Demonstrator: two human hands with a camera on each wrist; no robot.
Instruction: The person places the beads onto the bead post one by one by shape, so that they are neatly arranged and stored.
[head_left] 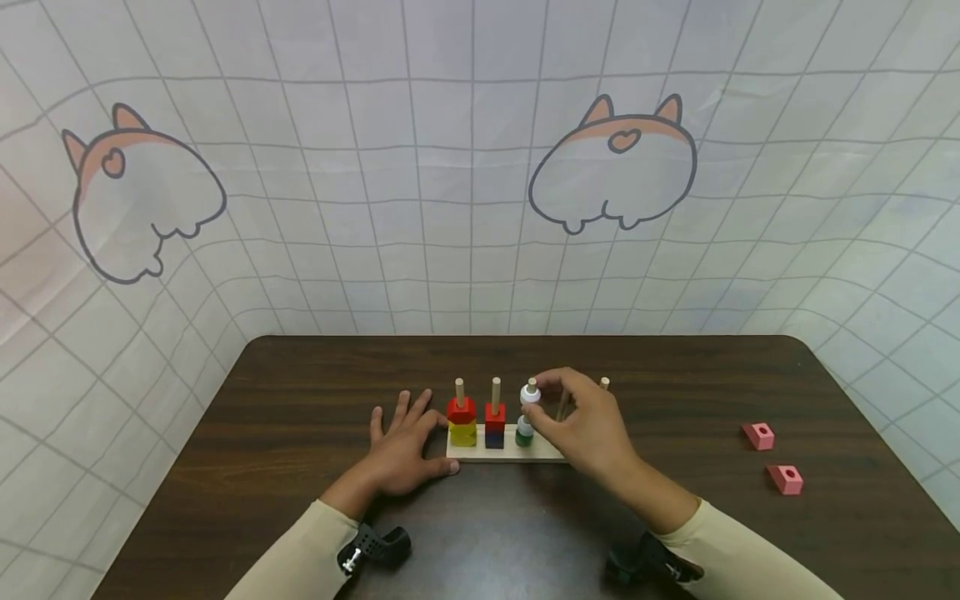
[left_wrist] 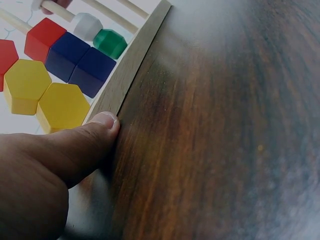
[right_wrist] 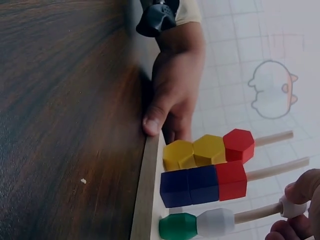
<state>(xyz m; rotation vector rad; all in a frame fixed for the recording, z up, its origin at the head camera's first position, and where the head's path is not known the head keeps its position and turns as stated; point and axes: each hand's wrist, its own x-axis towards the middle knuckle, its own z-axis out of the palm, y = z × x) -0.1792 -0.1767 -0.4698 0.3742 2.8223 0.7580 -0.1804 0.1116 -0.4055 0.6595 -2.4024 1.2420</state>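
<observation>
A wooden peg board [head_left: 468, 454] stands on the table with beads on its pegs. My right hand [head_left: 596, 425] pinches a white bead [head_left: 530, 395] round the upper part of the third peg. Lower on that peg are another white bead [right_wrist: 216, 222] and a green bead [right_wrist: 178, 226]. My left hand [head_left: 403, 450], fingers spread, touches the board's left end, thumb at the front corner. Beside it, the first peg carries yellow hexagonal beads [left_wrist: 64, 106] under a red hexagonal bead [head_left: 461, 409]. Dark blue cubes [right_wrist: 187, 186] under a red cube [head_left: 495, 414] fill the second.
Two pink blocks with holes, a farther block [head_left: 761, 436] and a nearer block [head_left: 787, 479], lie on the dark wooden table [head_left: 315, 375] at the right. More pegs [head_left: 604, 383] rise behind my right hand, which partly covers them. A white grid-patterned curtain [head_left: 450, 208] hangs behind.
</observation>
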